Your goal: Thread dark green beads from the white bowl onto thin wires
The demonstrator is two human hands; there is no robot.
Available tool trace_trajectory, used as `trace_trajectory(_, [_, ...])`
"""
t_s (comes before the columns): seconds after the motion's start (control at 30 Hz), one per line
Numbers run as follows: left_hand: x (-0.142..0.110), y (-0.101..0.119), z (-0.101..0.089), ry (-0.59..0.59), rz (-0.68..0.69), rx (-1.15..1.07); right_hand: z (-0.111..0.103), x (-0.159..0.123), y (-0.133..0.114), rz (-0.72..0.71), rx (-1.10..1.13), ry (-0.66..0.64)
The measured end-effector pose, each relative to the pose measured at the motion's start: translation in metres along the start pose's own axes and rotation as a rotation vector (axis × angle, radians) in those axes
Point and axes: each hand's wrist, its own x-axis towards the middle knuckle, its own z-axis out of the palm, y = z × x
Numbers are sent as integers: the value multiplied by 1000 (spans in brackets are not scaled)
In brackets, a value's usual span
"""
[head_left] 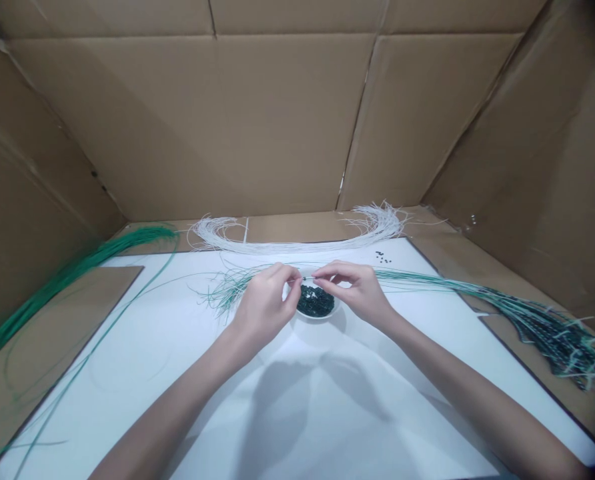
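Observation:
Over a small white bowl (322, 316) my two hands meet in pinches, a short gap apart. Dark green beads (315, 302) fill the bowl. In my left hand (268, 293), thumb and forefinger are closed on a thin strand. My right hand (353, 288) pinches the same strand from the other side. A tiny dark bead (304, 279) shows on it between the fingertips. Behind the hands runs a bundle of thin green strands (422, 280), its loose ends (227, 288) fanning out left of my left hand.
Dark beaded strands (552, 337) with pale ends lie at the right. A white strand bundle (297, 247) curves along the back, and a green bundle (92, 260) lies at the left. Several loose beads (382, 257) dot the white board (177, 373). Cardboard walls (277, 120) enclose the work area.

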Motion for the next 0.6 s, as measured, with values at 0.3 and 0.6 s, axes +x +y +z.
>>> trace_trajectory(0.3, [2,2,1,-67,-44,-94,0,0,1,55,73,-82])
trace_trajectory(0.6, [9,-11,2,-80,-322,-277,-1,11,12,219,-386,-450])
